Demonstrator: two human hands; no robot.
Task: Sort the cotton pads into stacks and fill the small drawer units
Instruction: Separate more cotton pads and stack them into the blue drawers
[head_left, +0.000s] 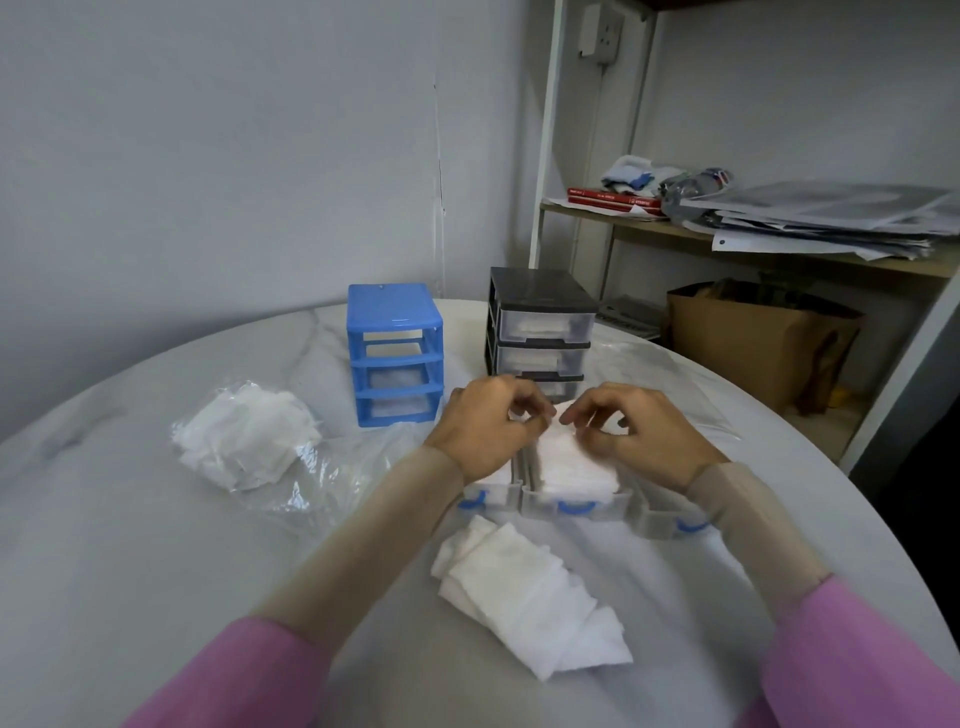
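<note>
On worktop (130, 519), far left: bagged loose pads (244, 436). Blue unit (395, 353) behind, frame drawerless; black unit (540, 332) beside it, drawers in, pads inside. Front centre: three drawers side by side. Left hand (488, 431) and right hand (634, 431), fingers curled, pinching pads at far end of stack (571, 462) in middle drawer (571, 501). Spare pile (530, 597) nearest. Step, likely: squaring stack. Next: level it, fill right drawer (670, 522), slide drawers into blue unit.

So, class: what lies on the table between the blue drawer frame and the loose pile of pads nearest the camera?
In the head view, three clear drawers side by side, the middle one stacked with pads, both hands over them.
</note>
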